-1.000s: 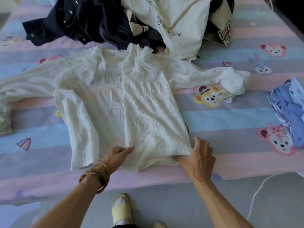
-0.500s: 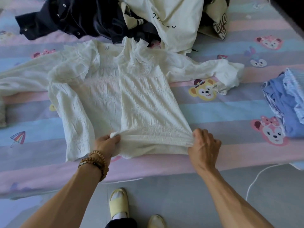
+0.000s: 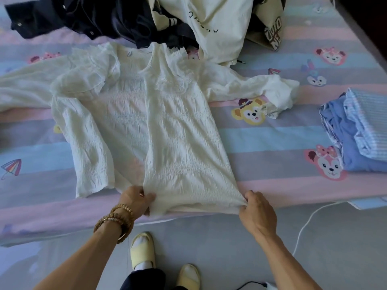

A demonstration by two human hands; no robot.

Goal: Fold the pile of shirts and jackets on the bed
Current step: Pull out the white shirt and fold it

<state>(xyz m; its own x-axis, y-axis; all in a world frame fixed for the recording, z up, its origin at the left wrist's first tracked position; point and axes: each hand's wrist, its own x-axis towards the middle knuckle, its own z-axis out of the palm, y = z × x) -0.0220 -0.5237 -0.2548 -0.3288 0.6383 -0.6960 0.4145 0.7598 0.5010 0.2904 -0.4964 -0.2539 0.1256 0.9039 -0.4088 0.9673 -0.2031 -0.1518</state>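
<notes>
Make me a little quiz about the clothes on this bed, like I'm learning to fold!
1. True or false: both hands grip the bottom hem of the white blouse.
2. Which wrist wears the beaded bracelets? A) left B) right C) neither
3. Fill in: the folded blue clothes lie on the person's ____ side of the blouse.

Key:
1. True: the left hand and the right hand each pinch the hem near the bed's front edge.
2. A
3. right
</notes>
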